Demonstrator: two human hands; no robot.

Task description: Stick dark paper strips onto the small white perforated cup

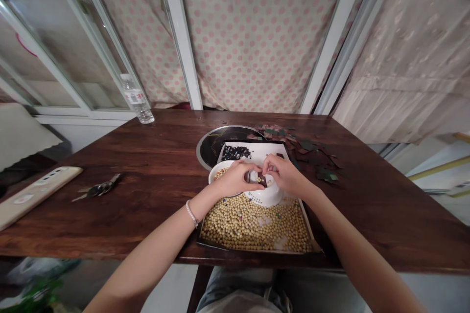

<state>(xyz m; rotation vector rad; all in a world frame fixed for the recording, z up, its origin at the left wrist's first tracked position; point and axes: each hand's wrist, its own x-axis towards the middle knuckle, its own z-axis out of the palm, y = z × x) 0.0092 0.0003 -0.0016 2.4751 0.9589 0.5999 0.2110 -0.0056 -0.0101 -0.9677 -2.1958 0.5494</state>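
Observation:
My left hand (237, 178), with a pearl bracelet at the wrist, curls its thumb and fingers around a small dark brown piece (262, 178) with pale beads at it. From the other side my right hand (281, 171) closes in a pinch against the piece's upper edge; what its fingertips hold is too small to make out. Just below both hands sits a white bowl (266, 198) with a patterned rim. A second white bowl (213, 174) with beads in it is partly hidden behind my left hand. Both stand in a shallow tray (259, 149) of loose beige beads (246, 225).
Black beads (235, 152) lie in the tray's far left corner, beside a round dark plate (209, 144). Dark green and reddish scraps (312, 149) are scattered at the right. Keys (98, 189), a phone (40, 193) and a water bottle (137, 100) are on the left.

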